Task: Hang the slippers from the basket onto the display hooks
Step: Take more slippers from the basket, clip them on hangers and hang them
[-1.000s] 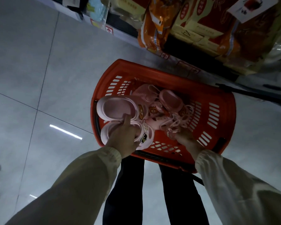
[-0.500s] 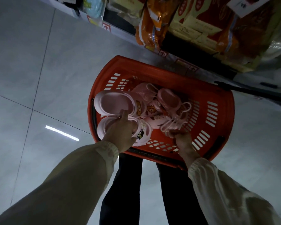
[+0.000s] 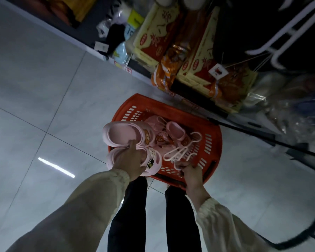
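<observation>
Head view: the left hand (image 3: 130, 160) is gripping a pair of pink slippers (image 3: 122, 135), fingers curled between the two, holding them over the left rim of the red basket (image 3: 214, 128). The right hand (image 3: 192, 173) is pinching a bunch of white hangers (image 3: 180, 151) at the basket's near side. Other slippers (image 3: 175, 131) are lying inside the basket, beside stocked shelving (image 3: 195, 57).

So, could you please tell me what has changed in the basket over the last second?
The left hand, its grip still on the pink slipper pair, has lifted it up and left over the rim of the basket. The right hand has pulled the white hangers it holds toward the near rim. The basket and the other slippers inside stayed put.
</observation>
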Available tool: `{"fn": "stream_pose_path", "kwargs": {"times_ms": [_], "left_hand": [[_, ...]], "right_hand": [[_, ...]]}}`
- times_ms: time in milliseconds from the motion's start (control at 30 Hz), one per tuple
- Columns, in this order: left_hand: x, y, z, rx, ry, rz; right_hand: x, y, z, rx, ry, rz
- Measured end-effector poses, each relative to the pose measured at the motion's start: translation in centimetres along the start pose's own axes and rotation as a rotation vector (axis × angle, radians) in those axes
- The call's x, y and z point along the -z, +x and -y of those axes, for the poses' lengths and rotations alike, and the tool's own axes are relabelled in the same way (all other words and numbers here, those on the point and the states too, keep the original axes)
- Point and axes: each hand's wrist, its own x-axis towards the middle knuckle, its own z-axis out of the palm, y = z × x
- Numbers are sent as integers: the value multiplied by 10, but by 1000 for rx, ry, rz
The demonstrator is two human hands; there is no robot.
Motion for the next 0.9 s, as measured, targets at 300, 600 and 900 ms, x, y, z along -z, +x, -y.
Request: {"fn": "stream_pose_path", "kwargs": {"times_ms": [300, 600, 900], "left_hand": [[72, -89, -37, -51, -75, -165], [174, -199, -81, -164, -166, -367], [232, -346, -134, -378, -371, -710]], "right_hand": [[39, -144, 75, 342, 68, 93], [72, -306, 179, 429, 178, 354], [102, -438, 217, 612, 49, 400]]}}
